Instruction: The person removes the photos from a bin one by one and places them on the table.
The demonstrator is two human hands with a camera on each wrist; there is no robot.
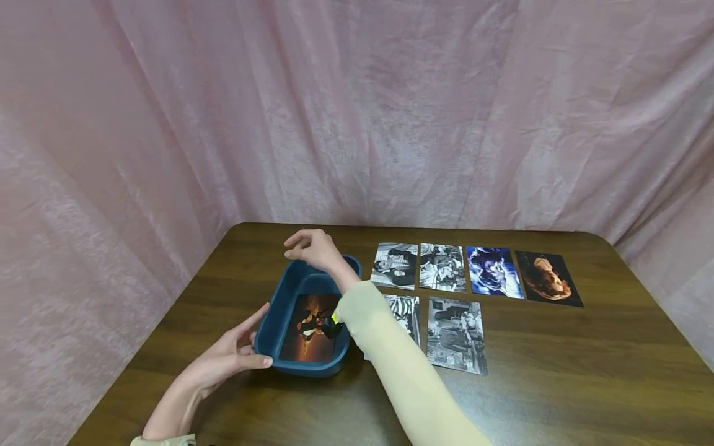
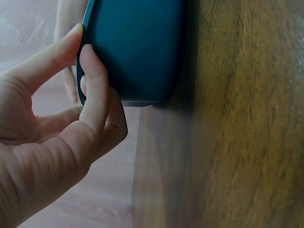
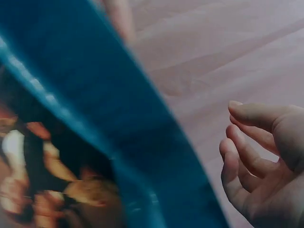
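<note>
A dark blue plastic tray (image 1: pixel 277 308) stands on the wooden table (image 1: pixel 558 371), left of centre. A photo in orange and dark tones (image 1: pixel 308 335) lies flat in the tray's bottom. My left hand (image 1: pixel 245 348) rests against the tray's near left corner, with its thumb (image 2: pixel 90 80) and forefinger touching the outer wall and rim (image 2: pixel 137 47). My right hand (image 1: pixel 310 247) hovers over the tray's far rim, fingers loosely bent, holding nothing. In the right wrist view the relaxed fingers (image 3: pixel 251 161) are beside the blurred tray wall (image 3: pixel 95 95) and the photo (image 3: pixel 42 166).
Right of the tray, several photos lie face up on the table. The back row starts with a black-and-white one (image 1: pixel 395 265) and ends with a dark portrait (image 1: pixel 548 278). Two more (image 1: pixel 456 334) lie in front. Pink cloth (image 1: pixel 357 111) hangs behind and on both sides.
</note>
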